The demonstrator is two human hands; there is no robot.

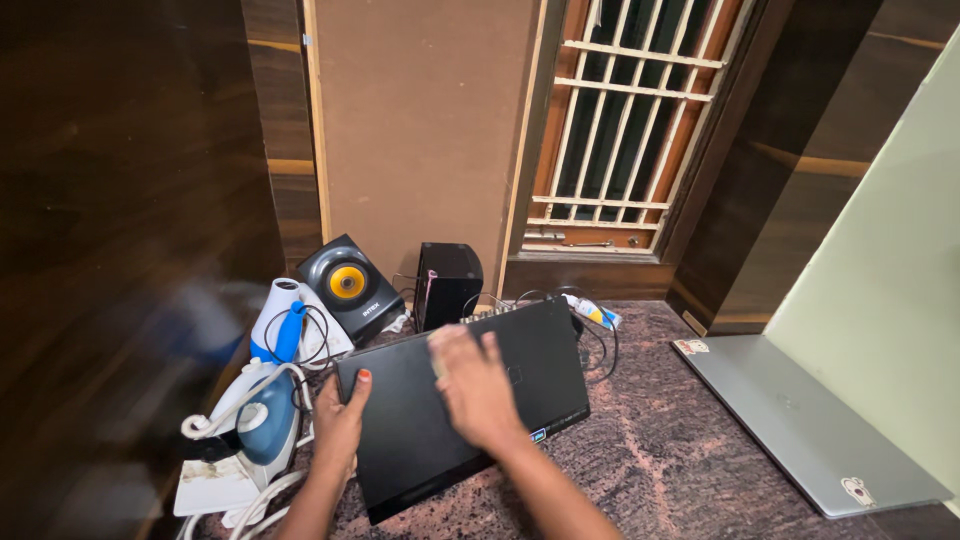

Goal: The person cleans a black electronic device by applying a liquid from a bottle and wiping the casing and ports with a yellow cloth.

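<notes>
A closed black laptop point(540, 360) lies tilted on a dark speckled stone counter point(680, 450). My left hand point(340, 420) grips its left edge, thumb resting on the lid. My right hand point(475, 385) lies flat on top of the lid with fingers spread; something pale shows under the fingers, too blurred to identify. Cables trail from behind the laptop.
A blue and white clothes iron point(265, 420) with its white cord sits at the left. Behind are two black speakers point(350, 285) point(448, 283) and a white and blue hair dryer point(280, 320). A closed silver laptop point(800, 425) lies at the right. A barred window point(630, 130) is behind.
</notes>
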